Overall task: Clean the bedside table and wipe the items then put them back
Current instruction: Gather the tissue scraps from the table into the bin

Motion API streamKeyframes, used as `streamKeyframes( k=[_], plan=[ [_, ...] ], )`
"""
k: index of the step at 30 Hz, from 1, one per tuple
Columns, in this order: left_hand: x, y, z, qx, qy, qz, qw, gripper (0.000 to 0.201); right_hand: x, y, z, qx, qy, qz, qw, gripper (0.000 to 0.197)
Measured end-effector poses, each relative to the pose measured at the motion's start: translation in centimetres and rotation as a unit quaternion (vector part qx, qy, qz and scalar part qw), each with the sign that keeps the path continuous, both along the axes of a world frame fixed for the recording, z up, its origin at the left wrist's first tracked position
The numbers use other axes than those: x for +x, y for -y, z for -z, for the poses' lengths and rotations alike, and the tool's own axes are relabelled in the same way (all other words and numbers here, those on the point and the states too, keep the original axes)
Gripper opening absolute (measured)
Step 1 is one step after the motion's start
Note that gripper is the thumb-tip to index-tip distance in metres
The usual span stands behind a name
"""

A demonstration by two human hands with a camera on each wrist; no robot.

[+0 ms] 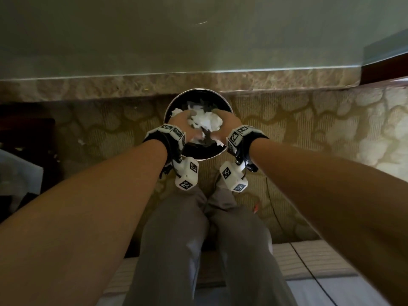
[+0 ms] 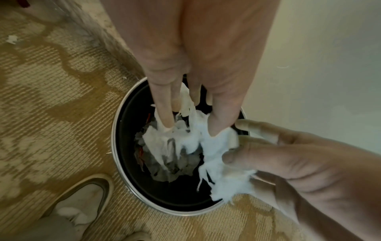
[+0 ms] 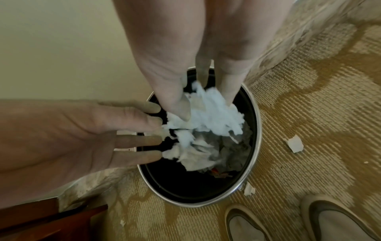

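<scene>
Grip: left hand [image 1: 185, 124] and right hand [image 1: 223, 127], fingers spread, shredded tissue [image 1: 206, 122] clinging between them above bin [image 1: 171, 107] on carpet. Progress: used tissue being discarded, wiping seemingly finished; bedside surface and items unseen.

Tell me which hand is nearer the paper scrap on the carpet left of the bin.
Left. The left hand is over the bin's left side, toward the scrap; the right hand is over its right side.

Patterned carpet [image 1: 309, 133], pale wall [image 1: 154, 40]
</scene>
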State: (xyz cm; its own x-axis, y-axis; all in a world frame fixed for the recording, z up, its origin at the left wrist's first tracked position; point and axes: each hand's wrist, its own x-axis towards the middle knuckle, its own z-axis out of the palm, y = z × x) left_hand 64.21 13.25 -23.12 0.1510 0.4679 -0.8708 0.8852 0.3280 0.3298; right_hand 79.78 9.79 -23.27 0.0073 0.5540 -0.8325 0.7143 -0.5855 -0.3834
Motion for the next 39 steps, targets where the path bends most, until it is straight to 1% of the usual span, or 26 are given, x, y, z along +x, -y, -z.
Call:
streamKeyframes(
  k=[3, 5, 7, 10, 14, 16, 18, 20, 23, 26, 29, 31, 32, 33, 35, 36, 37, 39],
  plan=[
    [0.0, 0.1, -0.8, 0.013, -0.01, 0.031, 0.999, 0.078, 0.4, -0.2, -0.7, 0.0, -0.007, 0.001, 1.0, 0.082],
    [-0.2, 0.1, -1.7, 0.014, 0.001, 0.012, 1.0, 0.085, 0.7, -0.5, -1.5, -0.013, -0.003, -0.009, 1.0, 0.084],
    [0.0, -0.1, -2.9, 0.011, 0.003, 0.019, 1.0, 0.088, 0.9, -1.0, -2.4, -0.023, 0.005, -0.025, 0.999, 0.081],
    [0.1, -0.5, -5.0, 0.021, -0.009, 0.047, 0.999, 0.081, 1.0, -1.5, -4.1, -0.02, 0.014, -0.05, 0.998, 0.075],
    [-0.6, -0.5, -9.5, 0.053, -0.01, 0.053, 0.997, 0.074, 0.9, -1.9, -8.4, -0.006, 0.007, -0.079, 0.997, 0.059],
    [-1.3, -0.3, -12.7, 0.069, -0.004, 0.052, 0.996, 0.073, 0.8, -2.1, -11.6, 0.006, 0.01, -0.105, 0.994, 0.053],
    [-2.2, 0.0, -16.3, 0.086, 0.001, 0.046, 0.995, 0.079, 0.4, -2.3, -15.4, 0.015, 0.018, -0.123, 0.992, 0.051],
    [-3.1, 0.5, -20.6, 0.1, 0.0, 0.041, 0.994, 0.08, -0.2, -2.2, -19.6, 0.032, 0.022, -0.141, 0.989, 0.048],
    [-4.6, 1.5, -27.2, 0.12, -0.009, 0.03, 0.992, 0.077, -1.3, -2.1, -26.2, 0.052, 0.036, -0.185, 0.981, 0.045],
    [-6.5, 2.3, -33.7, 0.137, -0.019, 0.005, 0.99, 0.083, -3.0, -2.4, -32.6, 0.077, 0.058, -0.244, 0.965, 0.04],
    [-8.6, 3.0, -40.2, 0.17, -0.015, -0.017, 0.985, 0.082, -5.2, -3.1, -39.0, 0.087, 0.062, -0.298, 0.948, 0.047],
    [-10.0, 3.3, -44.6, 0.202, -0.024, -0.02, 0.979, 0.084, -6.7, -3.4, -43.5, 0.096, 0.068, -0.317, 0.941, 0.049],
    [-10.8, 3.5, -46.5, 0.217, -0.032, -0.025, 0.975, 0.084, -7.5, -3.4, -45.1, 0.105, 0.073, -0.319, 0.939, 0.049],
    [-11.7, 3.6, -48.3, 0.234, -0.041, -0.026, 0.971, 0.084, -8.2, -3.5, -46.9, 0.123, 0.082, -0.334, 0.931, 0.051],
    [-13.7, 4.0, -51.7, 0.252, -0.057, -0.03, 0.966, 0.083, -10.2, -4.0, -48.9, 0.132, 0.113, -0.395, 0.902, 0.059],
    [-15.0, 4.2, -53.3, 0.257, -0.063, -0.033, 0.964, 0.083, -11.3, -4.8, -49.7, 0.136, 0.118, -0.417, 0.891, 0.059],
    [-16.2, 4.4, -54.9, 0.263, -0.068, -0.038, 0.962, 0.082, -12.5, -5.5, -50.8, 0.142, 0.108, -0.418, 0.891, 0.059],
    [-18.9, 5.0, -57.8, 0.284, -0.084, -0.06, 0.953, 0.082, -15.6, -5.5, -55.8, 0.178, 0.088, -0.429, 0.881, 0.058]
  ],
)
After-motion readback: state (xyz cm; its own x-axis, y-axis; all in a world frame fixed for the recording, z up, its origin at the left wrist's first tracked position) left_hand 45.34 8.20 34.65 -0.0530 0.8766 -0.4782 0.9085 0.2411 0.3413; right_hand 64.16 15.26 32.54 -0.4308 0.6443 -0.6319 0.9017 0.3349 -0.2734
